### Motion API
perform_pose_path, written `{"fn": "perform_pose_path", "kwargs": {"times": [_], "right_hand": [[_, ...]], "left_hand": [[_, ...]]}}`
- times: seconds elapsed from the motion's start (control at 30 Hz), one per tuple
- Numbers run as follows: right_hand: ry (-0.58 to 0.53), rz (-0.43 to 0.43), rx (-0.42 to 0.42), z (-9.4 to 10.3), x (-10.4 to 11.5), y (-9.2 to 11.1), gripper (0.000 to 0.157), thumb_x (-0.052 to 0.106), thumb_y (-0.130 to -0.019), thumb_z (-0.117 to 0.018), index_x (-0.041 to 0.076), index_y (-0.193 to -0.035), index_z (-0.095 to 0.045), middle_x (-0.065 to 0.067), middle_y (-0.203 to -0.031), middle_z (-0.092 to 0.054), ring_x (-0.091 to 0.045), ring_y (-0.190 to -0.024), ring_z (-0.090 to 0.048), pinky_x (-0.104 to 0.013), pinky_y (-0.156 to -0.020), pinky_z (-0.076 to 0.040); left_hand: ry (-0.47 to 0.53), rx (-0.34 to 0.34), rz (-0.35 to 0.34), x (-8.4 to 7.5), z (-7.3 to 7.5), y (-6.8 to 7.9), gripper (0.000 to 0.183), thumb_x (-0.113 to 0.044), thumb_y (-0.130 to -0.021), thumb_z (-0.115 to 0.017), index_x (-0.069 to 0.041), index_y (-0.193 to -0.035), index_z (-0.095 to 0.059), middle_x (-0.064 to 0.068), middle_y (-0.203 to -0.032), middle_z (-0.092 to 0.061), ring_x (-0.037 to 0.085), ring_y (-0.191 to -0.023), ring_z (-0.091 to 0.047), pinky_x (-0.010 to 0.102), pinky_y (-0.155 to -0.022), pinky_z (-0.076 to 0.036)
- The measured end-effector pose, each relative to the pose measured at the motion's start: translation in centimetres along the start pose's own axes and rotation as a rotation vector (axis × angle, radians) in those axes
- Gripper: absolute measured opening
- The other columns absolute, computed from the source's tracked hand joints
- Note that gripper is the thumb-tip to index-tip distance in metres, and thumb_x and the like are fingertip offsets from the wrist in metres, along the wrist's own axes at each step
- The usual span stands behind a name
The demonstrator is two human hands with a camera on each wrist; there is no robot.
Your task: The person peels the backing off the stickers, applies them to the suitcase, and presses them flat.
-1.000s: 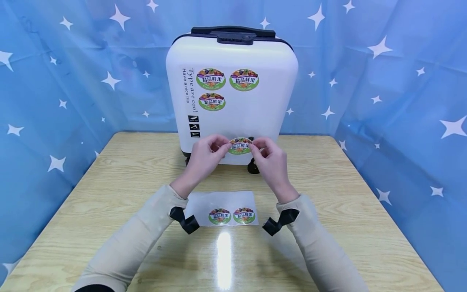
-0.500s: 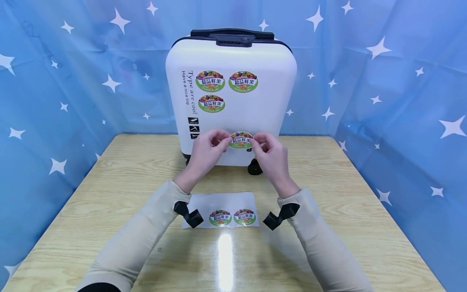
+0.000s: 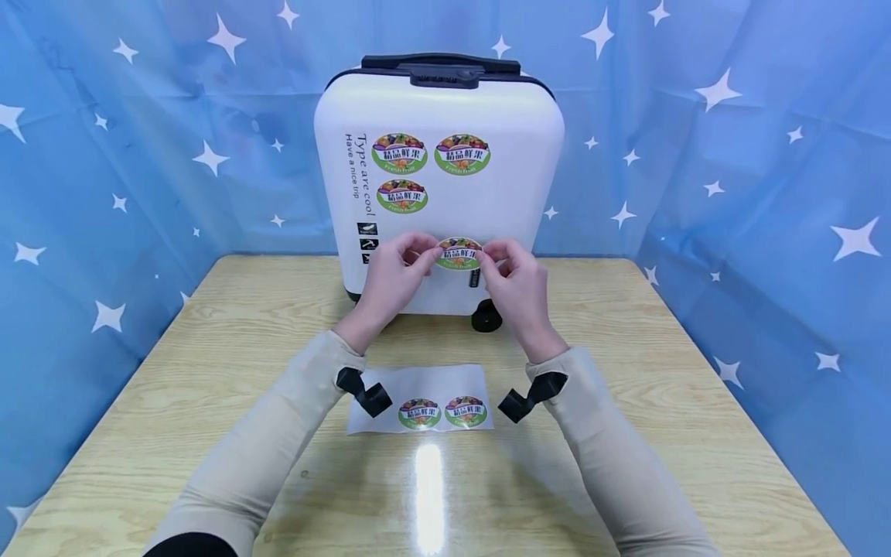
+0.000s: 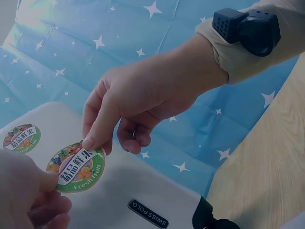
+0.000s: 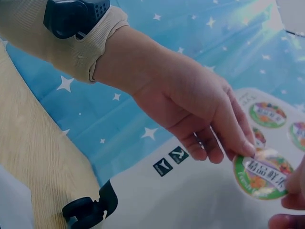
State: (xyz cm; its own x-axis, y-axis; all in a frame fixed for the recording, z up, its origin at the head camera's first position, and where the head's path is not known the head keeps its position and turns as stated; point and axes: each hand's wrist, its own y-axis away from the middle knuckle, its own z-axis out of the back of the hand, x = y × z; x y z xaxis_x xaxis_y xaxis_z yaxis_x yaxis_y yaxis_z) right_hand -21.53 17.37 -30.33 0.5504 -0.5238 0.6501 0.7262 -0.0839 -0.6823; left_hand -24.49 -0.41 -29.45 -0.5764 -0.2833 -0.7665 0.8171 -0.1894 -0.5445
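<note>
An oval fruit sticker [image 3: 459, 254] is stretched between both hands, close in front of the lower part of a white suitcase [image 3: 501, 201]. My left hand [image 3: 393, 275] pinches its left edge between thumb and forefinger. At its right edge, my right hand [image 3: 517, 286] pinches it the same way. In the left wrist view the sticker [image 4: 76, 167] faces outward, with the right hand [image 4: 143, 93] across from the left. Three matching stickers, including one at the upper right [image 3: 462, 155], lie on the suitcase's front: two in a row and one below the left one.
A white backing sheet [image 3: 425, 381] with two more fruit stickers lies on the wooden table [image 3: 612, 433] between the forearms. The suitcase stands upright at the table's back, a black wheel [image 3: 486, 316] showing. Behind it hangs a blue curtain [image 3: 626, 100] with white stars.
Both hands have raised the sticker up along the suitcase front, uncovering a small black label below it. The suitcase and the backing sheet stay in place.
</note>
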Motion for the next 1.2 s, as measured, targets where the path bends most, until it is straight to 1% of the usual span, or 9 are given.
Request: {"fn": "perform_pose_path", "kwargs": {"times": [0.23, 0.4, 0.77, 1.03, 1.2], "right_hand": [[0.022, 0.006, -0.018, -0.1, -0.1, -0.7, 0.013, 0.017, -0.089, -0.063, 0.004, -0.092, -0.064, -0.005, -0.078, -0.063, -0.015, -0.053, -0.049, -0.020, -0.045, -0.039], [0.035, 0.010, -0.023, -0.2, -0.1, -1.1, 0.014, 0.017, -0.089, -0.063, 0.004, -0.091, -0.063, -0.005, -0.077, -0.062, -0.015, -0.054, -0.048, -0.020, -0.047, -0.038], [0.076, 0.039, -0.035, -0.4, 0.0, -2.0, 0.013, 0.017, -0.090, -0.063, 0.004, -0.090, -0.063, -0.005, -0.077, -0.063, -0.015, -0.055, -0.048, -0.023, -0.048, -0.039], [0.056, 0.039, -0.049, -0.5, 0.0, -3.0, 0.012, 0.015, -0.090, -0.062, 0.003, -0.090, -0.063, -0.006, -0.077, -0.062, -0.015, -0.057, -0.048, -0.020, -0.049, -0.038], [0.058, 0.034, -0.050, -0.5, 0.0, -3.5, 0.013, 0.016, -0.090, -0.062, 0.003, -0.091, -0.062, -0.006, -0.078, -0.061, -0.015, -0.058, -0.050, -0.022, -0.050, -0.040]], "left_hand": [[-0.031, -0.021, -0.039, 0.0, 0.1, -0.6, 0.014, -0.018, -0.089, -0.065, -0.006, -0.095, -0.067, 0.001, -0.084, -0.065, 0.013, -0.065, -0.058, 0.026, -0.060, -0.047], [-0.041, -0.034, -0.058, -0.3, 0.0, -1.0, 0.013, -0.016, -0.088, -0.065, -0.005, -0.095, -0.067, 0.003, -0.084, -0.065, 0.013, -0.065, -0.057, 0.026, -0.060, -0.047], [-0.074, -0.070, -0.067, -0.5, 0.0, -1.9, 0.015, -0.016, -0.089, -0.064, -0.004, -0.097, -0.066, 0.004, -0.086, -0.065, 0.014, -0.068, -0.056, 0.025, -0.062, -0.047], [-0.100, -0.105, -0.069, -0.8, -0.1, -2.7, 0.016, -0.017, -0.089, -0.064, -0.004, -0.097, -0.066, 0.005, -0.085, -0.064, 0.014, -0.070, -0.055, 0.024, -0.063, -0.046], [-0.104, -0.125, -0.083, -1.0, -0.1, -3.1, 0.014, -0.016, -0.088, -0.065, -0.003, -0.095, -0.066, 0.005, -0.085, -0.064, 0.013, -0.069, -0.056, 0.023, -0.063, -0.046]]}}
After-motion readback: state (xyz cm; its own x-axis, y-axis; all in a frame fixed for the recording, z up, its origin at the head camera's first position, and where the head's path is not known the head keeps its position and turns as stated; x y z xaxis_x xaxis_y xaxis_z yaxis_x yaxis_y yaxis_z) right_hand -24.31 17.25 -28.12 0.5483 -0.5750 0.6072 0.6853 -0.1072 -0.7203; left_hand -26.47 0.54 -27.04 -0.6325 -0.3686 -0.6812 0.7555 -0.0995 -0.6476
